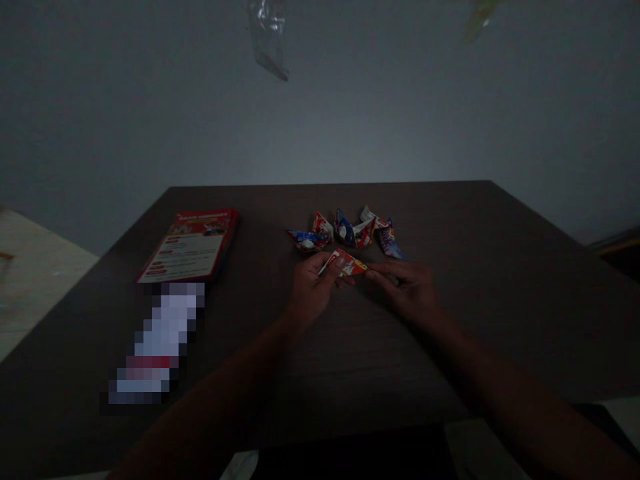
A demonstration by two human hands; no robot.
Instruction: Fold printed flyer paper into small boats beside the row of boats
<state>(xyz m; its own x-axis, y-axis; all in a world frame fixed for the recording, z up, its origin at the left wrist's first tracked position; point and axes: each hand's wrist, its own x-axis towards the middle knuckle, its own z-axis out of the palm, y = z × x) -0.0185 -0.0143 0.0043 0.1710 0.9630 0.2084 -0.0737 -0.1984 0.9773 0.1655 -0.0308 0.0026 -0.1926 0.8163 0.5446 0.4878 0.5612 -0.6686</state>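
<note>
Both my hands meet over the middle of a dark wooden table (475,240). My left hand (313,290) is closed, pinching the left end of a small folded piece of red and white printed paper (347,263). My right hand (403,287) pinches the paper's right tip with thumb and fingers. Just beyond lie folded paper shapes in red, blue and white: one (310,239) at the left, one (354,231) in the middle and one (386,237) at the right.
A stack of red-bordered printed sheets (193,245) lies on the table's left side. A blurred-out object (157,343) sits nearer me on the left. A clear plastic bag (270,37) hangs on the grey wall behind. The room is dim.
</note>
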